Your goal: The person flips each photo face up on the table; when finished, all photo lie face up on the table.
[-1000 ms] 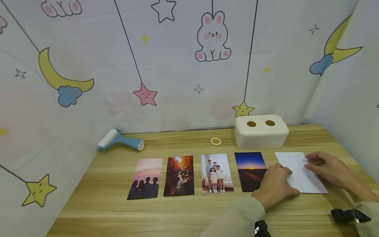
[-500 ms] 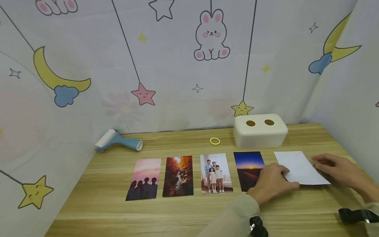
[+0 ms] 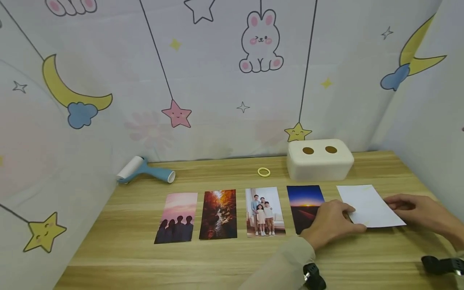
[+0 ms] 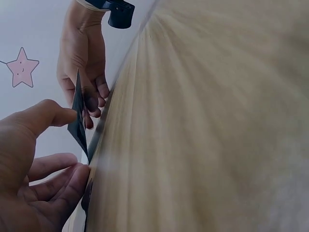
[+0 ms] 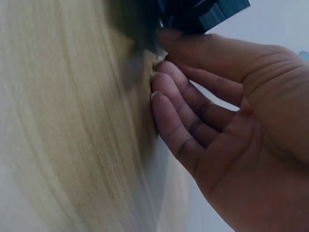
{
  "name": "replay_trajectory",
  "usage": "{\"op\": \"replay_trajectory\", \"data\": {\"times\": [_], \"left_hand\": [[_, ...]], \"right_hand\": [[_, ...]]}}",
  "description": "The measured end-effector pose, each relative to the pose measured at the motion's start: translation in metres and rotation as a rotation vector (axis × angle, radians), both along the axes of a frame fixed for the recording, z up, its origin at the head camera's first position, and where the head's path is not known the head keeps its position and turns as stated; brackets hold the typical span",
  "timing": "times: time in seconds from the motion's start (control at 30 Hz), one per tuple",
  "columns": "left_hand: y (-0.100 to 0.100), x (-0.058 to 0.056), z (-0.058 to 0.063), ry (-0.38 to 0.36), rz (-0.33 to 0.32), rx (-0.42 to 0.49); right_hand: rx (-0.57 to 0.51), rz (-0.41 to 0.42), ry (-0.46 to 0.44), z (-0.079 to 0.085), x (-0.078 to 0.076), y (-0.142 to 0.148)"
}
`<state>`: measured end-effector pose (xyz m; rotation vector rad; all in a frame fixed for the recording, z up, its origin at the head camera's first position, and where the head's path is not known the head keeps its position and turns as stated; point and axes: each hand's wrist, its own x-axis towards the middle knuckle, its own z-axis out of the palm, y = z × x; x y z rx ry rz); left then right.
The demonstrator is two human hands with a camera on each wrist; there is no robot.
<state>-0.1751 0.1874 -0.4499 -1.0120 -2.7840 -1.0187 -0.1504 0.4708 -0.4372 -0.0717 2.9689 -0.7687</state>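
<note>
A photo card lies with its white back up at the right end of a row, its near side raised off the table. In the left wrist view its dark, glossy underside shows. My left hand holds the card's left side, thumb at the near corner and fingertips along the edge. From the right, my right hand grips the opposite edge, thumb and curled fingers close to the wood. The right wrist view shows these fingertips at the tabletop beside the dark card. Right beside my left hand is a sunset-road photo.
Further left lie a family photo, an autumn stream photo and a pink-sky silhouette photo. Behind them are a blue-handled lint roller, a yellow ring and a white box with two holes.
The white-backed photo was flat, then its near side came up off the table. My right hand slid from on top of it to its right edge; the left hand stayed at the left side.
</note>
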Motion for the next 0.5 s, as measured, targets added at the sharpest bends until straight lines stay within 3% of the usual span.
{"op": "replay_trajectory", "data": {"times": [0.3,0.5], "left_hand": [[0.0006,-0.0013,-0.0012,0.093,-0.033,-0.067],[0.0013,-0.0016,0.0014,-0.012,0.002,0.016]], "right_hand": [[-0.122,0.034,0.015,-0.0014,0.0037,0.0034],[-0.265,0.096,0.032,0.0029,0.0055,-0.0025]]}}
